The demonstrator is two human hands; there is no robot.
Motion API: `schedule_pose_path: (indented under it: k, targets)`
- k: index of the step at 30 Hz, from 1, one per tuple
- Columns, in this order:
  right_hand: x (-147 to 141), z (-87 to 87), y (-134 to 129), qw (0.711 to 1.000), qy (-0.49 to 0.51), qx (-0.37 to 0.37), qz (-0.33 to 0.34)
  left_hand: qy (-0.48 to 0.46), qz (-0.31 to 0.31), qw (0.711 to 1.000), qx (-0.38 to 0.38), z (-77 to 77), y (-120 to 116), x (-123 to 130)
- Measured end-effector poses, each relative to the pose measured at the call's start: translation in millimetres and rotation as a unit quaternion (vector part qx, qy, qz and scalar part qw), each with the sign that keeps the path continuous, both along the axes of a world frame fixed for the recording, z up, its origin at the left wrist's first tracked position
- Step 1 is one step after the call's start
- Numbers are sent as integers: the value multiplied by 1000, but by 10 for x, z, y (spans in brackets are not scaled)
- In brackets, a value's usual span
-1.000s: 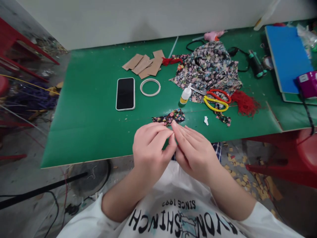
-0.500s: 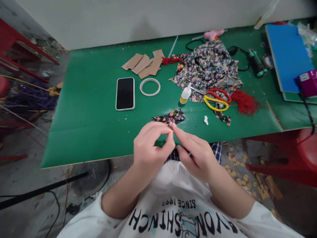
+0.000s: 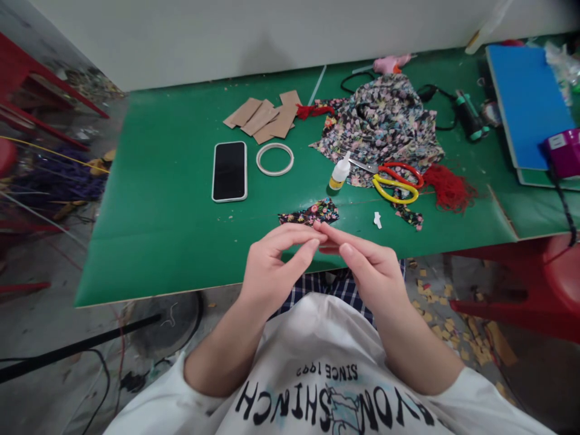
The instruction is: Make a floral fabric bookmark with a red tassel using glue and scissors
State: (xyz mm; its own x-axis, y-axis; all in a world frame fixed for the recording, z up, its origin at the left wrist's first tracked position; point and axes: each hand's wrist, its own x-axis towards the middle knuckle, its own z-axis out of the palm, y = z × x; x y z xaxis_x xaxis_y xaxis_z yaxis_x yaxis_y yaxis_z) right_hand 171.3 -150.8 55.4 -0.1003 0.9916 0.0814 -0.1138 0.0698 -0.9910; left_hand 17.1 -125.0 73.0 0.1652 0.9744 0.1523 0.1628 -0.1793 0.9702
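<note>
Floral scrap (image 3: pixel 312 212) lies just beyond the inward-angled, meeting fingers (image 3: pixel 347 237).

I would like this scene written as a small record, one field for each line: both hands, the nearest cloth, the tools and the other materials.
left hand: fingertips close to the right hand's; anything held cannot be made out
right hand: fingers extended toward the left; grip unclear
nearest cloth: floral strip, just beyond the fingertips
tools: scissors, blades partly over the floral cloth pile
bottle: small white bottle, upright
other materials: cardboard pieces, red threads
</note>
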Motion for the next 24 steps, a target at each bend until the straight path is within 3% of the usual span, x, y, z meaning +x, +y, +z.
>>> schedule_pose_path:
  k: [10, 15, 19, 22, 24]
  targets:
    - [-41, -3, 146, 992, -87, 75, -51, -67, -94, 980, -161, -109, 0, 37]
    - [-50, -108, 167, 999, 14, 9, -50, -121, -107, 966, -200, -200, 2, 56]
    - [-36, -150, 202, 988, 91, -69, -104, -169, -97, 950, -243, -253, 13, 68]
    - [-21, -134, 222, 983, 90, -75, -139, -182, -74, 946, -260, -253, 13, 77]
    - [-9, -113, 219, 988, 55, -40, -140, -191, -80, 943, -261, -251, 10, 85]
